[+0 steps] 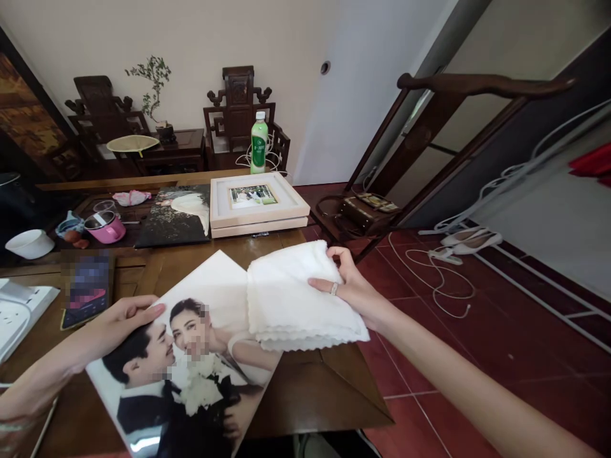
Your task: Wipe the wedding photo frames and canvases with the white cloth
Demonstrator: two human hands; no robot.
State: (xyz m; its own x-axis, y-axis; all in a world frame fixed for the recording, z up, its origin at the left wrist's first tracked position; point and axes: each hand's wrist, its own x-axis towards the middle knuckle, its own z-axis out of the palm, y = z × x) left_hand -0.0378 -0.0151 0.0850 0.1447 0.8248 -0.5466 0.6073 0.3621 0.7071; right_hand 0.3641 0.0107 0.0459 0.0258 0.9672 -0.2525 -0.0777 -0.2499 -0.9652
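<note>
My left hand (125, 318) grips the upper left edge of a glossy photo panel (205, 381), thumb on its face and fingers behind. Tilted towards me, the panel shows two people in wedding clothes with a white bouquet. In my right hand (347, 280) is a folded white cloth (296, 299) with wavy edges, pinched at its right side between thumb and fingers. The cloth overlaps the panel's right edge; whether it presses on the surface I cannot tell. A ring sits on a finger of my right hand.
Beyond the panel, stacked pale wooden frames (260, 219) lie beside a dark photo panel (184, 219) on the wooden table (329, 394). A green bottle (258, 143) stands behind them. To the left are a pink cup (105, 228), white bowl (29, 244), phone (88, 286) and power strip (23, 312).
</note>
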